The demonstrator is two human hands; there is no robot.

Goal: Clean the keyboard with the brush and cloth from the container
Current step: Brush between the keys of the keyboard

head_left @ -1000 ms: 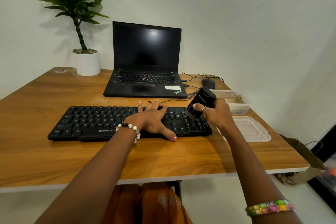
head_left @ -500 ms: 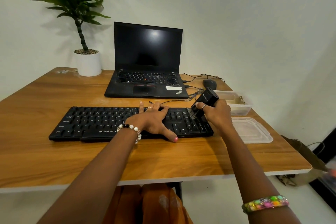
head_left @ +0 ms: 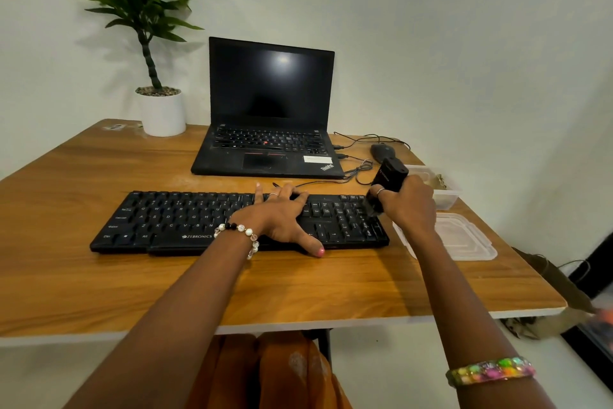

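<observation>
A warm wood-grain finish with a smooth, faint sheen is shown by the tabletop (head_left: 99, 276), edged in a pale band. The keyboard (head_left: 185, 223) is seen in matt black plastic, as is the brush (head_left: 388, 176) body. Clear, slightly frosted plastic is seen in the container (head_left: 444, 194) and its lid (head_left: 464, 242) at the right edge. The laptop (head_left: 268, 130) casing appears matt black, its screen glossy.

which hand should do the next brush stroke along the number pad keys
Right. The right hand already grips the black brush, bristles down at the number pad, while the left hand lies flat, steadying the black keyboard.
</observation>
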